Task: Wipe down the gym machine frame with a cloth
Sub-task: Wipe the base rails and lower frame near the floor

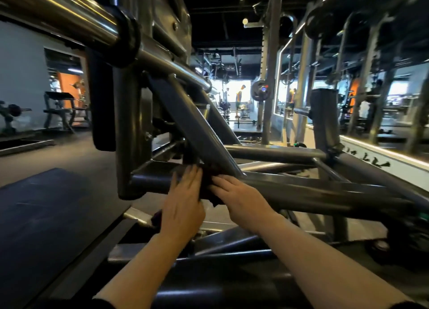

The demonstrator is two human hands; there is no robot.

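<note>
Pressing a dark, crumpled fabric cloth against the low horizontal grey steel tube of the gym machine frame, both hands are set side by side just where the slanted brace tube is welded into it. The left hand is laid over the cloth with fingers nearly straight and flattened on it; the right hand is likewise spread, its fingertips pinning the cloth's edge to the tube. Neither hand is seen to be clenched round anything. This placement is judged to serve the joint: a corner that gathers grime is best reached with two flat palms working the fabric into the angle. The frame is of round, smooth, painted metal with a dull sheen, while the thick chrome bar overhead is mirror-bright. The cloth looks soft and limp, folded in loose creases.
</note>
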